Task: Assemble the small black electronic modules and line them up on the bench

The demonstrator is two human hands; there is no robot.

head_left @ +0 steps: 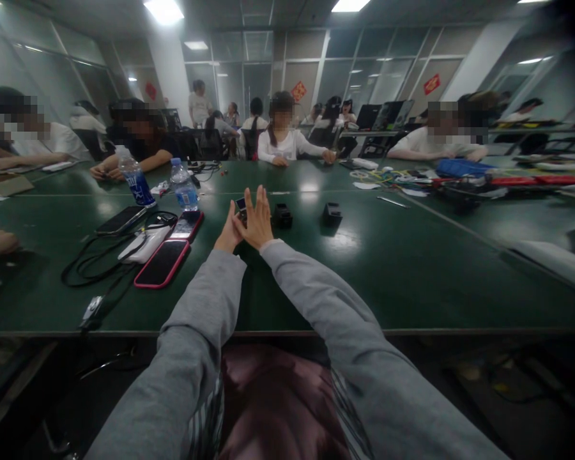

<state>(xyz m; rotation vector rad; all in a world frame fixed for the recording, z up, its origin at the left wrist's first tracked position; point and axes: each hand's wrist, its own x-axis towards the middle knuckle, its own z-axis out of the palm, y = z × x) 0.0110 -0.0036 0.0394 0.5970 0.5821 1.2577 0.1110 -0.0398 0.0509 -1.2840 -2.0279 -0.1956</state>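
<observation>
Both arms, in grey sleeves, reach forward over the dark green table [412, 268]. My right hand [259, 220] is raised with its fingers stretched upward, its back partly toward me. My left hand [227, 231] meets it at the thumb side; a finger points up, and the others are partly hidden. Just behind the hands, a small dark object [241, 204] with a pale edge shows between them, mostly covered. Close to the right of my right hand stands a small black block-like object [282, 216]. A similar black block [332, 214] stands farther right.
Phones [163, 263], a white power bank [146, 244] and black cables lie at the left, with two water bottles [184, 185] behind. A pen [393, 202] and a heap of coloured cables [388, 177] are at the right. Several people sit around the table.
</observation>
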